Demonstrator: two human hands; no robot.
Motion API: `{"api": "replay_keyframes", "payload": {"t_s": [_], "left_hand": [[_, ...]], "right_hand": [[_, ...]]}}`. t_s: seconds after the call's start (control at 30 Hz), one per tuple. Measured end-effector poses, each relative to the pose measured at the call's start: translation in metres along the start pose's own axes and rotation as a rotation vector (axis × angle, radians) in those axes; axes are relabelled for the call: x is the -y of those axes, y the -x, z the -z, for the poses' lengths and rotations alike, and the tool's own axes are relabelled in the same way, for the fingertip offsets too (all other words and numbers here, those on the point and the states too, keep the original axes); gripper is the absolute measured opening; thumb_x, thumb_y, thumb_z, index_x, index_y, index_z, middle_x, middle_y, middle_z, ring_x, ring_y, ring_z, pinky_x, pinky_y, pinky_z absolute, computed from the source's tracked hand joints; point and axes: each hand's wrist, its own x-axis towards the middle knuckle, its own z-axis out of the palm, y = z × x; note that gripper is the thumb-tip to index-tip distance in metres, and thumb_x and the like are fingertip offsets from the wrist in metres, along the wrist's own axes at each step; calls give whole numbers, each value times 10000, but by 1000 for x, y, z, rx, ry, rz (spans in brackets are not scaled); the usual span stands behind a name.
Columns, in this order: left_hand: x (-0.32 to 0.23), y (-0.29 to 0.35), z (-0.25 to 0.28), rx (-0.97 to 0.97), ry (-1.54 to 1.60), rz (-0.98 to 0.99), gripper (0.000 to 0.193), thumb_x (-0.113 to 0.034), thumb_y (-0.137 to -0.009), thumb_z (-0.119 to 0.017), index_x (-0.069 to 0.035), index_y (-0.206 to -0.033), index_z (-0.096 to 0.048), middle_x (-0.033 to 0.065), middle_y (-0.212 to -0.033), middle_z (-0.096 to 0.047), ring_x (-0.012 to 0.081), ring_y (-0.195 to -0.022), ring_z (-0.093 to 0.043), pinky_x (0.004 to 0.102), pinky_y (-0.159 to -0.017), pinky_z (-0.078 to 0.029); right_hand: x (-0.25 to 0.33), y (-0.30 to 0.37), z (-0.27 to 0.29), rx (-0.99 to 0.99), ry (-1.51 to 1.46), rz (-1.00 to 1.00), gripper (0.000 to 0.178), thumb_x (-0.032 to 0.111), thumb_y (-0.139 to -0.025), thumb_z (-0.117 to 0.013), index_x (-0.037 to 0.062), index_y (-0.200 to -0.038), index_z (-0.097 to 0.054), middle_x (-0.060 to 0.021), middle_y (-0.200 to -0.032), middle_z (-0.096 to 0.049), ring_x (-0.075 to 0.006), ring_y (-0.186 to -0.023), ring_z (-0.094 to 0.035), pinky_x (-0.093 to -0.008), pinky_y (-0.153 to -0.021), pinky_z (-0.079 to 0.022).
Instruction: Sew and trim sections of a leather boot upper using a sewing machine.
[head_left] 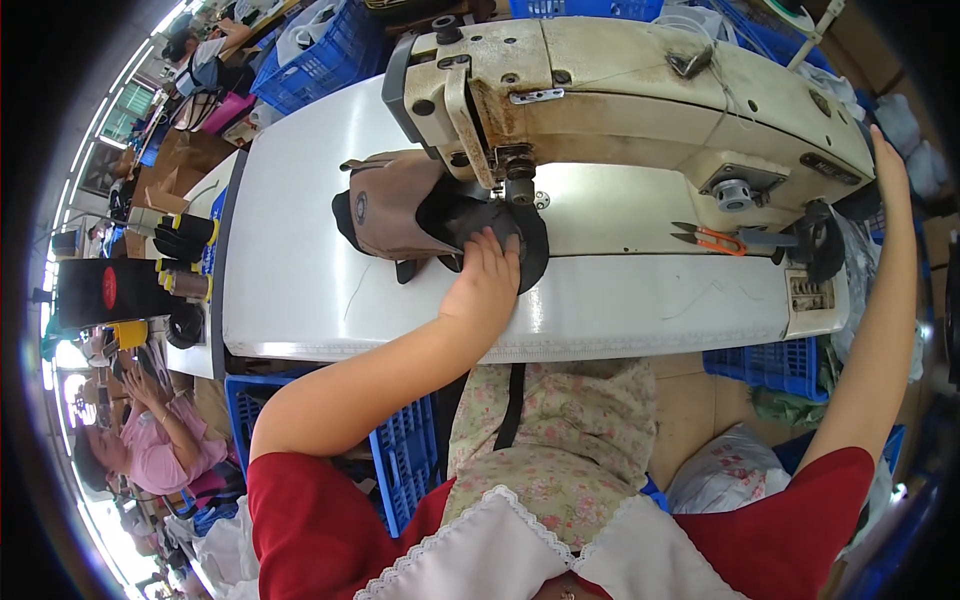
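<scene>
A brown-and-black fabric piece (392, 208), like a small bag with a round badge, lies under the head of a cream sewing machine (640, 85). Its dark opening faces right, and its black curved edge reaches beneath the needle area. My left hand (485, 270) rests on that black part with fingers stretched out, pressing it against the white machine bed. At the machine's far right end, my right hand (888, 165) lies along the dark handwheel (858, 195), fingers extended and seen edge-on. The needle tip is hard to make out.
Orange-handled thread snips (712, 238) lie on the bed at the machine's right. Thread spools (185, 270) stand left of the table (290, 200). Blue crates (320, 60) sit behind and below it. Another person (165, 440) in pink works at the left.
</scene>
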Motion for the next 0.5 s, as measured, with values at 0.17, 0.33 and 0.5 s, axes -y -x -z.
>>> {"api": "replay_keyframes", "payload": {"t_s": [0.17,0.33,0.5], "left_hand": [[1,9,-8,18,5,56,537,-209,-922,-439,65,-1383,-470,326,-1311,-555,398,-1183,-558,443,-1031,-395],[10,6,5,45,-49,-23,539,-212,-928,-438,47,-1401,-460,325,-1318,-550,401,-1188,-551,465,-1046,-378],[22,0,13,63,-139,-58,553,-236,-948,-439,-25,-1459,-418,315,-1310,-563,404,-1189,-546,489,-1009,-388]], "right_hand": [[99,158,10,-580,-401,192,357,333,-993,-559,21,-1079,-710,-59,-948,-708,-121,-873,-617,-249,-817,-465],[156,301,-71,4,-202,754,150,86,-868,-622,43,-986,-703,-110,-962,-697,-278,-894,-659,-382,-764,-518],[154,316,-136,4,208,741,355,74,-797,-621,25,-1147,-652,-101,-1099,-640,-293,-1039,-594,-400,-867,-486]]}}
